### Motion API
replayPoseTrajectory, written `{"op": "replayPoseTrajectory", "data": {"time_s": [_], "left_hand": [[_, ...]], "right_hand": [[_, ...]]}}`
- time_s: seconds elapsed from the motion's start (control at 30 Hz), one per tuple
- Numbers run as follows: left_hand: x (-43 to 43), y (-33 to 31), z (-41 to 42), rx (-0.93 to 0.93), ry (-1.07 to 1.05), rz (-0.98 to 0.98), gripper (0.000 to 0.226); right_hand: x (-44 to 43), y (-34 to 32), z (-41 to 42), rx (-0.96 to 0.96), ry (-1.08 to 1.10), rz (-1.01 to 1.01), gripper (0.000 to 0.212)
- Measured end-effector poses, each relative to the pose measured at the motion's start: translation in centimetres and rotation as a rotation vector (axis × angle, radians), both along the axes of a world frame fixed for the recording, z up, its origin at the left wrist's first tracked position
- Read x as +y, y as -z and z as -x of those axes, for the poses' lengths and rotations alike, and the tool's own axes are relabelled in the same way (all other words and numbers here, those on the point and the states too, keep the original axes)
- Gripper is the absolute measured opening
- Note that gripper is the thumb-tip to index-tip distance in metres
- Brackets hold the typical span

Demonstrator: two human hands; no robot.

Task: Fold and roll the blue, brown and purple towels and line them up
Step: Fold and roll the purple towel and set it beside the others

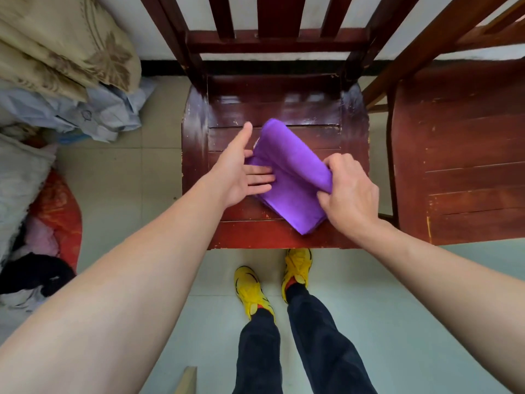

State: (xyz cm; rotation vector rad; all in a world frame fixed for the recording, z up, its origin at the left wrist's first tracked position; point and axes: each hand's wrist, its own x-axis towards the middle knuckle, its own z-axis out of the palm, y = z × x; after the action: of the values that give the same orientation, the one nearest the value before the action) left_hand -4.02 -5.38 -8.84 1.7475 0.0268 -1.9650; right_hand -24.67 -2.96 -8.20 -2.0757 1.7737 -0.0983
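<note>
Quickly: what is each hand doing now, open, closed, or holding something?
Left hand: open, straight fingers touching the purple towel.
Right hand: closed, gripping the towel's rolled end.

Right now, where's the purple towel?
Head view, centre: the purple towel lies on the seat of the middle wooden chair, between the left hand, which touches its left edge, and the right hand, which grips its right end.

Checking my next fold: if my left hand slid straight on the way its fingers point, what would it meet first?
The purple towel: the left hand aims straight fingers at its edge on the chair seat and seems to touch it, though depth is unclear.
</note>
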Motion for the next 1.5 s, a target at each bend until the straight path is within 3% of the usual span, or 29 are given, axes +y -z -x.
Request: {"op": "replayPoseTrajectory", "data": {"time_s": [0.07, 0.17, 0.3, 0.37, 0.43, 0.53, 0.57, 0.63, 0.7, 0.83, 0.97, 1.03, 1.13, 1.23, 1.37, 1.5], "left_hand": [[-0.5, -0.1, -0.1, 0.003, -0.022, -0.008, 0.084], [-0.7, -0.1, 0.2, -0.173, 0.003, 0.022, 0.064], [0.3, 0.5, 0.3, -0.468, 0.102, 0.179, 0.048], [0.8, 0.9, 0.2, -0.550, 0.159, 0.287, 0.043], [1.0, 1.0, 0.1, -0.743, 0.326, 0.397, 0.036], [1.6, 0.9, 0.4, -1.248, 0.774, 0.621, 0.031], [1.9, 0.8, 0.7, -1.334, 0.913, 0.729, 0.030], [2.5, 0.8, 1.2, -1.289, 1.177, 0.899, 0.030], [2.9, 1.0, 1.4, -1.170, 1.330, 0.889, 0.030], [3.8, 2.3, 0.9, -1.078, 1.375, 0.761, 0.035], [2.5, 2.1, 0.7, -0.854, 1.329, 0.645, 0.028], [1.5, 1.2, 0.3, -0.906, 1.433, 0.642, 0.028], [0.4, 0.7, 0.3, -1.210, 1.644, 0.856, 0.063], [-0.5, 0.9, 1.0, -1.140, 1.804, 0.814, 0.089], [-0.5, 0.8, 1.8, -1.112, 1.935, 0.762, 0.068], [2.3, -0.3, 1.3, -1.049, 2.032, 0.665, 0.048]], "right_hand": [[0.7, -1.0, 0.0, 0.076, -0.212, 0.092, 0.039], [3.0, -1.1, -0.4, 0.244, -0.418, 0.011, 0.040], [6.4, -0.9, -0.2, 0.252, -0.457, -0.090, 0.056], [7.3, -0.8, -0.3, 0.218, -0.455, -0.055, 0.050], [7.7, -0.5, -0.2, 0.208, -0.464, -0.058, 0.041], [7.1, 0.3, -0.3, 0.191, -0.425, -0.185, 0.039], [6.7, 0.7, -0.3, 0.182, -0.403, -0.229, 0.039], [5.8, 1.3, -0.3, 0.162, -0.345, -0.286, 0.039], [5.2, 1.7, -0.2, 0.139, -0.303, -0.311, 0.037], [5.3, 2.4, 0.4, 0.124, -0.348, -0.322, 0.034], [5.1, 2.6, 1.2, 0.027, -0.305, -0.365, 0.029], [4.9, 2.2, 1.3, -0.050, -0.225, -0.431, 0.023], [4.0, 1.9, 1.1, -0.044, -0.122, -0.353, 0.022], [3.4, 2.4, 1.0, 0.013, -0.083, -0.244, 0.041], [3.8, 2.8, 0.8, 0.011, -0.015, -0.406, 0.068], [5.4, 1.8, 0.6, 0.126, -0.127, -0.393, 0.046]]}}
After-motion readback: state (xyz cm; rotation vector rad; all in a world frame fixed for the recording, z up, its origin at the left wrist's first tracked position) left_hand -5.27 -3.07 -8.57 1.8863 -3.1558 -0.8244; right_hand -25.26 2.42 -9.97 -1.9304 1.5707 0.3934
